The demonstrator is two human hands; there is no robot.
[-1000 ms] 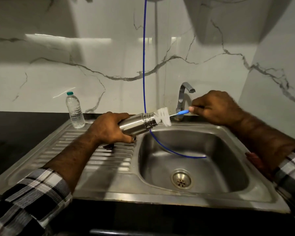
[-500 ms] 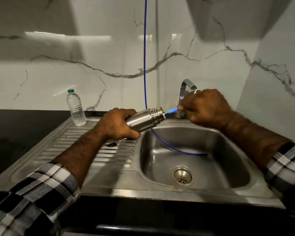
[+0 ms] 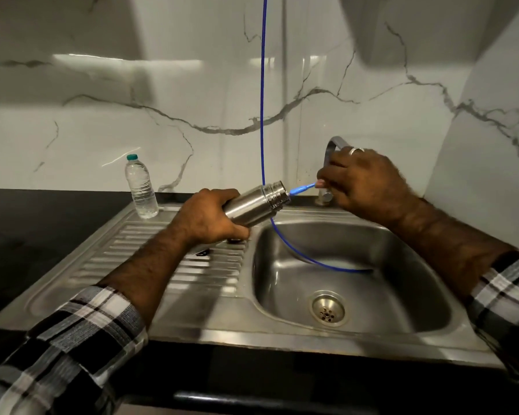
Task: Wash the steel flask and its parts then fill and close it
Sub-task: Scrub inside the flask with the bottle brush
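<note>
Head view. Steel flask [image 3: 253,206] held nearly level above the edge between drainboard and sink [image 3: 450,330] basin, open threaded mouth pointing right and slightly up. Left hand [image 3: 209,218] wraps the lower body, fingers [image 3: 237,233] curled under and clamped on the flask. Right hand [image 3: 364,182] pinches the blue handle of a bottle brush [image 3: 302,188]; fingers closed on it. Only the handle shows outside the mouth; brush head is presumably inside, not visible. No cap on the flask. Small dark parts [image 3: 204,252] lie on the drainboard below the left hand; too hidden to identify.

Blue hose [image 3: 262,85] hangs down from above, passes behind the flask and curves into the basin. Tap [image 3: 331,145] partly hidden behind the right hand; no running water seen. Plastic water bottle [image 3: 141,188] stands capped at the back left corner of the drainboard. Dark table [image 3: 27,235] to the left.

Handling, judged: flask is rigid, smooth metal, probably light while empty and slippery if wet. Best held around mid-body with a full wrap, as here, away from the threads. Brush handle looks thin and somewhat flexible; grip close to the mouth for control.

Step in hand, judged: scrubbing the interior; rinsing, filling and closing not yet done.
</note>
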